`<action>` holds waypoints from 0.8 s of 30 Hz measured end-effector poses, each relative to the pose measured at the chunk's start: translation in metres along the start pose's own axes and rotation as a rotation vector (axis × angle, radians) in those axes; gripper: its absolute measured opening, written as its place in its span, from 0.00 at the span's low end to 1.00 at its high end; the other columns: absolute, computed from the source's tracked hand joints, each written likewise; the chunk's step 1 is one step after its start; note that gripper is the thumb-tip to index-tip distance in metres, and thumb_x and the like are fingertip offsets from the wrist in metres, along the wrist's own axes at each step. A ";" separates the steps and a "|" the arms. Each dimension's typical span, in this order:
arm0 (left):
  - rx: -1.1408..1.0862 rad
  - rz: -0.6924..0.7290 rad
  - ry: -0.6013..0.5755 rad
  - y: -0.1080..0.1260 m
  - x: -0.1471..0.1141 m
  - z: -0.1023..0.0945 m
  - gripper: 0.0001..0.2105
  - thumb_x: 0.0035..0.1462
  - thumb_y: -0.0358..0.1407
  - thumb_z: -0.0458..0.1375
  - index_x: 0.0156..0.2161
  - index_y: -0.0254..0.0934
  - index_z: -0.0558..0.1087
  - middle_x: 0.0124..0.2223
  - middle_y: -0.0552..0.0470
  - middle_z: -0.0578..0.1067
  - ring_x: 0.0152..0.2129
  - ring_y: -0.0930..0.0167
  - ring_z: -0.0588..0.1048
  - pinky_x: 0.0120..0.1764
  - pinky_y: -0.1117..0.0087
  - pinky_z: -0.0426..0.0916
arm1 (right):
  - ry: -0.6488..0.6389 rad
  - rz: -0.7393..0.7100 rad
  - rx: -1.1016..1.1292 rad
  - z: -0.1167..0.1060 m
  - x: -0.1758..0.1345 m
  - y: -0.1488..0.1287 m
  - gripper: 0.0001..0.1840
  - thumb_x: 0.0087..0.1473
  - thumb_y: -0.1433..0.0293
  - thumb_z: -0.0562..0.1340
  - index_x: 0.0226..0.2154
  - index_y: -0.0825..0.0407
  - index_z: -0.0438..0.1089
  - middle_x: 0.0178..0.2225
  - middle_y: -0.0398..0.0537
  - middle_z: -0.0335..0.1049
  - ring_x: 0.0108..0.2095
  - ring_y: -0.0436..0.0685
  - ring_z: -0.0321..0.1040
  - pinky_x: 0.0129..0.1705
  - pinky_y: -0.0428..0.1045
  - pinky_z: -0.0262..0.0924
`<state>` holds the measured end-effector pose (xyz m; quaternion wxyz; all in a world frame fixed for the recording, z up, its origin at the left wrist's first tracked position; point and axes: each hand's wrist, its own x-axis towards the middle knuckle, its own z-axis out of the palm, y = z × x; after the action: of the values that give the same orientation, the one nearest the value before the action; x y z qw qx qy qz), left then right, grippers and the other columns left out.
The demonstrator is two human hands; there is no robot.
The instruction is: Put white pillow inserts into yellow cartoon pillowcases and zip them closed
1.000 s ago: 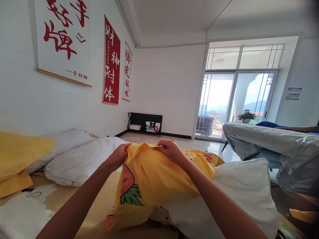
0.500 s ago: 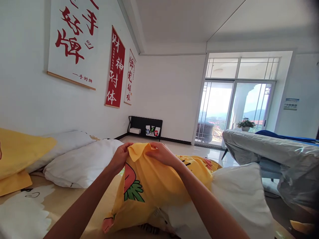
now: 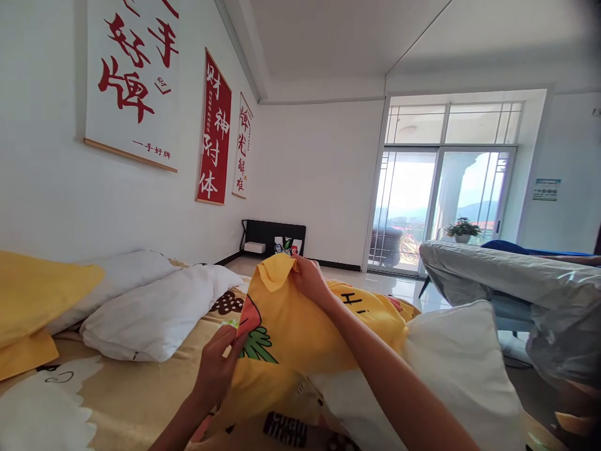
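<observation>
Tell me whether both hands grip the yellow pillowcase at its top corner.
No: the right hand pinches the top corner of the pillowcase, while the left hand grips its lower edge.

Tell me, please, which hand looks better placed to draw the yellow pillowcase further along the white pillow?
Probably the left hand: it grips the yellow pillowcase low on its side edge, while the right hand pinches the raised top corner, away from the white pillow.

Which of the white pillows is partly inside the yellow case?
The white pillow at right, under the right arm: the yellow pillowcase covers its far end. The two white pillows at left lie bare by the wall.
</observation>
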<state>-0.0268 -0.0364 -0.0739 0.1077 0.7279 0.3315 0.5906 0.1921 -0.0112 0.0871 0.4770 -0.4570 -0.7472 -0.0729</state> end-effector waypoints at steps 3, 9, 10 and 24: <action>0.045 0.044 0.036 -0.023 0.020 -0.013 0.18 0.63 0.43 0.50 0.24 0.37 0.67 0.26 0.51 0.68 0.27 0.69 0.67 0.33 0.70 0.63 | 0.046 -0.008 -0.002 -0.024 0.004 -0.002 0.05 0.43 0.70 0.51 0.24 0.50 0.61 0.22 0.40 0.60 0.26 0.50 0.51 0.30 0.45 0.48; 0.086 0.031 -0.005 -0.007 0.052 -0.022 0.15 0.58 0.46 0.54 0.45 0.39 0.72 0.44 0.47 0.73 0.41 0.65 0.71 0.41 0.66 0.67 | 0.032 -0.034 -0.023 -0.027 0.012 -0.015 0.07 0.45 0.67 0.53 0.20 0.50 0.58 0.20 0.38 0.57 0.24 0.49 0.49 0.29 0.45 0.46; 0.071 0.032 0.016 0.009 0.058 -0.021 0.22 0.55 0.46 0.57 0.53 0.39 0.67 0.50 0.45 0.71 0.45 0.63 0.70 0.44 0.65 0.66 | 0.029 -0.035 -0.029 -0.022 0.013 -0.018 0.09 0.46 0.66 0.54 0.19 0.50 0.57 0.19 0.38 0.55 0.24 0.49 0.48 0.29 0.45 0.45; -0.503 -0.101 0.145 0.081 0.101 -0.020 0.05 0.49 0.34 0.56 0.33 0.36 0.69 0.27 0.58 0.66 0.23 0.77 0.62 0.25 0.79 0.58 | -0.592 0.299 -0.032 -0.114 -0.036 0.065 0.30 0.51 0.53 0.60 0.54 0.49 0.67 0.48 0.51 0.71 0.47 0.58 0.67 0.47 0.50 0.60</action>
<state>-0.0080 -0.0408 0.0559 0.2906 0.6164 0.2172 0.6989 0.3197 -0.0583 0.0986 0.2374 -0.5704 -0.7768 0.1219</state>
